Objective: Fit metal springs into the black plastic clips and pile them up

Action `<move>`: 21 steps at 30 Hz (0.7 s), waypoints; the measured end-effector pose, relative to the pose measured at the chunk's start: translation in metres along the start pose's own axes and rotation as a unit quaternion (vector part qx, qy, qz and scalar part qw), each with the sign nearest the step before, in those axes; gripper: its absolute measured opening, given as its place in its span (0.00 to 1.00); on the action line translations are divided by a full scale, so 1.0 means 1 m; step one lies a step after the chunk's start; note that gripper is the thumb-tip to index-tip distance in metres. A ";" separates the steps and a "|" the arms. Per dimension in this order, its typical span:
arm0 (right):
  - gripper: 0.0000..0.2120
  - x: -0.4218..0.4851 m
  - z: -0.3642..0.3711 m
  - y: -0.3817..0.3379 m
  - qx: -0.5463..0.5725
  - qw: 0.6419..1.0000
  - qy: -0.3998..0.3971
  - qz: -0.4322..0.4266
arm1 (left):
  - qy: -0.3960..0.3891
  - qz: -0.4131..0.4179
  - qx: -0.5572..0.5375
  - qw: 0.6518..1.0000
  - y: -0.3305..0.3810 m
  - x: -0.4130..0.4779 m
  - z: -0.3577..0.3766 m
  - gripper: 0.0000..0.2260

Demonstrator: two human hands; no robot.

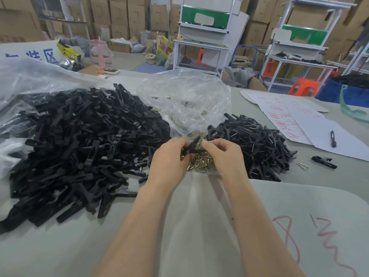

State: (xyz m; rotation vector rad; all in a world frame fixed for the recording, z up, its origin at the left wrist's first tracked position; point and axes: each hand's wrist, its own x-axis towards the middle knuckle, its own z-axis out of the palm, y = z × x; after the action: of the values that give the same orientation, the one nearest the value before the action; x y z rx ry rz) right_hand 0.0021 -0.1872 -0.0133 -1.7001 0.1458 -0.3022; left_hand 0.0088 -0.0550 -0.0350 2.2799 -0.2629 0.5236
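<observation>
Black clip (194, 147) pinched by left hand (169, 158) and right hand (224, 154), over springs (201, 163).

Matt black plastic clips (79, 140) heaped on a bench (199, 226) covered in smooth grey matt sheeting. Shiny brass-coloured metal springs (201, 160) lie loose beside a crinkled, glossy clear plastic bag (185, 96). White paper sheets (323, 132) far right; brown cardboard boxes (119, 15) behind.

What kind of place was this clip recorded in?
Most likely a small factory or warehouse assembly area: stacked cardboard boxes line the back wall, metal workbenches stand behind, and the table holds bulk heaps of black clip parts and springs.
</observation>
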 end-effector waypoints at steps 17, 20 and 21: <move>0.25 0.005 -0.028 -0.002 0.227 0.905 -0.278 0.228 | -0.090 0.028 -0.211 0.973 0.015 -0.002 -0.017 0.08; 0.31 0.003 -0.023 0.003 0.208 0.892 -0.333 0.223 | -0.094 0.060 -0.207 0.972 0.019 -0.002 -0.017 0.06; 0.31 0.003 -0.021 0.004 0.203 0.892 -0.341 0.218 | -0.088 0.063 -0.212 0.971 0.019 -0.002 -0.016 0.06</move>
State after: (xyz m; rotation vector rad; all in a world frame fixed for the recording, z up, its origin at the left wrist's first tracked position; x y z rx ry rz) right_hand -0.0008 -0.2089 -0.0146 -1.2250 -0.0600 0.5706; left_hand -0.0041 -0.0559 -0.0135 1.8987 -0.5567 0.2918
